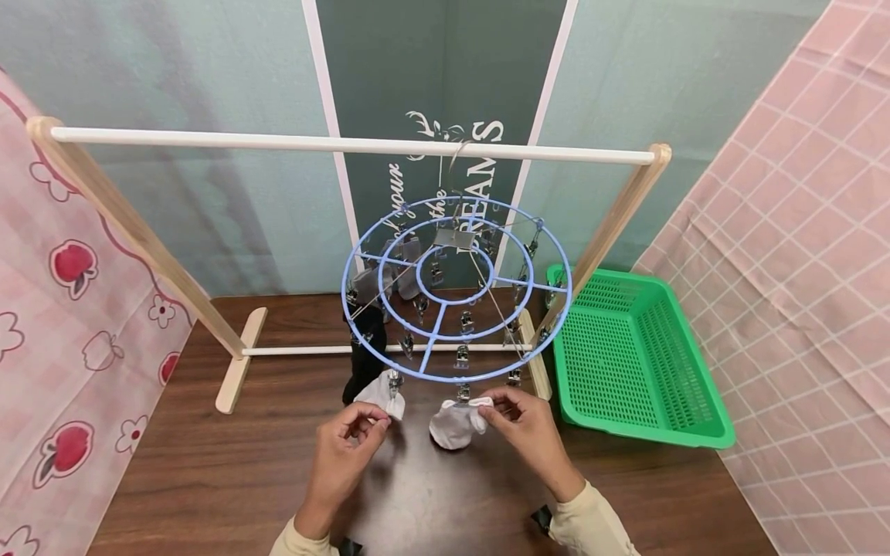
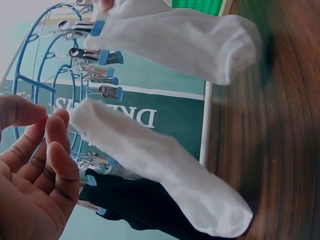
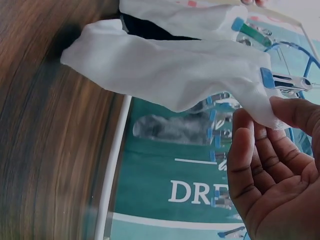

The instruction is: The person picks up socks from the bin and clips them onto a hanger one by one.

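A round blue clip hanger [image 1: 434, 347] hangs from the rack's white rail, with metal clips around its rings. Two white socks hang at its near side. On the left one [image 1: 375, 392], my left hand [image 1: 344, 452] pinches near the cuff's edge, just below a clip; its thumb and index tips meet. My right hand [image 1: 528, 428] pinches a cuff corner of the right white sock [image 3: 165, 67], beside the blue-tipped clip [image 3: 268, 78] gripping that cuff. A black sock [image 2: 130, 197] and sheer grey socks [image 3: 170, 131] hang further back on the hanger.
A wooden rack with a white rail [image 1: 208, 139] spans the table [image 1: 174, 463]. The green basket [image 1: 647, 432] stands on the right, close to the rack's foot. Printed curtains close off the back and both sides.
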Motion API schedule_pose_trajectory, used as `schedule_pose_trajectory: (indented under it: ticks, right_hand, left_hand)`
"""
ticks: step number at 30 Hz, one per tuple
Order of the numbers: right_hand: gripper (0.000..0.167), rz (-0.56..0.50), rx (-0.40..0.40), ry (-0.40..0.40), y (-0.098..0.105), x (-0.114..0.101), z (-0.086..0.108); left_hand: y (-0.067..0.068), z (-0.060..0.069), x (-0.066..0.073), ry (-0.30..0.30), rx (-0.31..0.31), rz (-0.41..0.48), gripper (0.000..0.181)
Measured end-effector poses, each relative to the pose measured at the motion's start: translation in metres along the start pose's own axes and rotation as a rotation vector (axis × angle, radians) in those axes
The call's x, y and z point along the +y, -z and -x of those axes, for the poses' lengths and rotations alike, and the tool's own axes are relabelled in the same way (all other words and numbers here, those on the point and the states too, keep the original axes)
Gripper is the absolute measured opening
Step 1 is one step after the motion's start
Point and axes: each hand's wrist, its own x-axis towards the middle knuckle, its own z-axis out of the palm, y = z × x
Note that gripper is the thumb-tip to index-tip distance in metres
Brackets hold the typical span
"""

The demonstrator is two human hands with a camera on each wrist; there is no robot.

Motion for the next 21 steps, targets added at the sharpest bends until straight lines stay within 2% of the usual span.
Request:
schedule_pose_trajectory:
  ticks: [5,8,12,16,21]
  right_hand:
    - [0.012,0.026,0.053,0.003,0.005,-0.015,0.001]
    - [0.013,0.045,0.092,-0.03,0.008,-0.017,0.002]
    - [0.013,0.06,0.117,-0.058,0.012,0.001,0.003]
    - [0.013,0.072,0.138,-0.043,0.016,0.011,0.003]
    - [0.013,0.166,0.195,0.008,0.021,0.017,0.004]
  left_hand:
    - [0.003,0.001,-0.001,0.008,0.011,-0.001,0.019]
    - [0.005,0.002,-0.003,0.028,0.019,0.001,0.018]
    - [0.008,0.005,-0.019,0.054,0.029,-0.005,0.02]
    - [0.011,0.007,-0.034,0.063,0.031,-0.011,0.02]
    - [0.014,0.008,-0.039,0.057,0.031,0.015,0.019]
